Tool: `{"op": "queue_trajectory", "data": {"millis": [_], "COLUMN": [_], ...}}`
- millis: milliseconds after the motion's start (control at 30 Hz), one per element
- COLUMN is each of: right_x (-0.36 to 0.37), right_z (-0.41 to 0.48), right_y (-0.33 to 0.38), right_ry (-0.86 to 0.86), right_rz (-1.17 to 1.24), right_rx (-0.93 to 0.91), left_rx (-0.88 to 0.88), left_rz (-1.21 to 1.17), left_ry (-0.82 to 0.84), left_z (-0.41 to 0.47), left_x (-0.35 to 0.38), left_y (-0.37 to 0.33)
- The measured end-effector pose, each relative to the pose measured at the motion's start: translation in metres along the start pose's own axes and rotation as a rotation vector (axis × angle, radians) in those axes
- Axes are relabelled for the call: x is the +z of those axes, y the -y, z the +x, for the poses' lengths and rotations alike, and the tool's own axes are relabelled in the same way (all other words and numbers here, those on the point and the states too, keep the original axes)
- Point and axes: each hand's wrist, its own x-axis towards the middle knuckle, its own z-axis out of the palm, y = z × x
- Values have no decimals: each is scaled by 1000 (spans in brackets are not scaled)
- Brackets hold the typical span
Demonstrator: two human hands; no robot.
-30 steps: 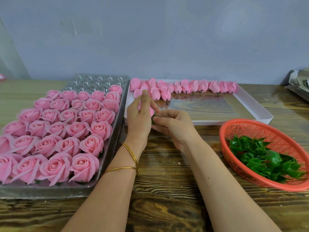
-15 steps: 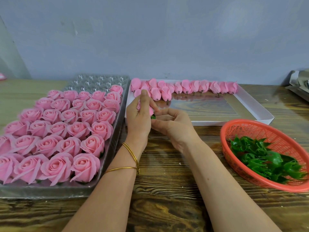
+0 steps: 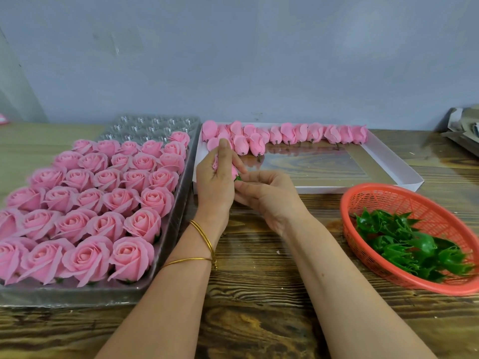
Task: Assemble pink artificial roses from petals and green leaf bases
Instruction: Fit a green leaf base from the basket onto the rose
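My left hand (image 3: pixel 216 180) grips a pink rose bud (image 3: pixel 215 161), mostly hidden behind its fingers, over the near left corner of the white box. My right hand (image 3: pixel 267 194) pinches a green leaf base (image 3: pixel 238 178) against the bud's lower end; only a sliver of green shows between the two hands. A row of loose pink buds (image 3: pixel 287 134) lies along the far side of the white box (image 3: pixel 394 161). More green leaf bases (image 3: pixel 409 244) fill the orange basket (image 3: pixel 404 200) at the right.
A clear plastic tray (image 3: pixel 169 237) at the left holds several rows of finished pink roses (image 3: pixel 103 200), with bare cups at its far end. The wooden tabletop (image 3: pixel 259 294) lies under my forearms. Grey packaging (image 3: pixel 464 128) sits at the far right by the wall.
Both hands stay together at the box's corner. My right hand's fingers have shifted slightly against the bud's base, and the green base shows a little more.
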Motion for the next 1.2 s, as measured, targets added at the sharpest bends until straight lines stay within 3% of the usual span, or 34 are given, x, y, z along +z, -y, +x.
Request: {"op": "queue_trajectory", "data": {"millis": [700, 1200], "right_x": [1, 0], "right_z": [0, 8], "right_y": [1, -11], "right_ry": [-34, -128], "right_rz": [69, -239], "right_rx": [-13, -160], "left_rx": [1, -22], "left_rz": [-16, -26], "left_ry": [18, -4], "left_z": [1, 0], "left_x": [0, 1], "left_y": [2, -1]}}
